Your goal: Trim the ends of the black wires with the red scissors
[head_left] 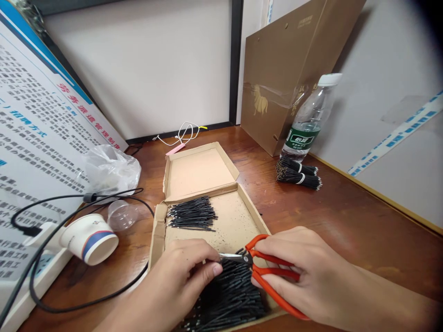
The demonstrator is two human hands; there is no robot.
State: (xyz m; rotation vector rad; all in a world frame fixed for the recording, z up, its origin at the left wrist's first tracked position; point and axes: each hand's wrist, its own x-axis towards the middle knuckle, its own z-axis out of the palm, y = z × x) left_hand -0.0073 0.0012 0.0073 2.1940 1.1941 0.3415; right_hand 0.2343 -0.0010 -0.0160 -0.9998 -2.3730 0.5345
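My right hand (297, 272) grips scissors (273, 272) by their red-orange handles. The blades point left over the open cardboard box and nearly close together. At the blade tips, my left hand (190, 272) pinches thumb against forefinger; whatever is between them is hidden. Beneath both hands lies a large heap of short black wires (231, 295) in the near part of the cardboard box (254, 210). A smaller, neater row of black wires (192, 213) rests in the box's far left corner. Tiny dark bits are scattered on the cardboard floor.
Behind the box, its lid (197, 168) lies folded back. Tied bundles of black wires (299, 175) sit by a water bottle (304, 122) on the right. Leftward are a paper cup (92, 237), a clear plastic cup (122, 215), a plastic bag (112, 168) and a black cable (104, 302).
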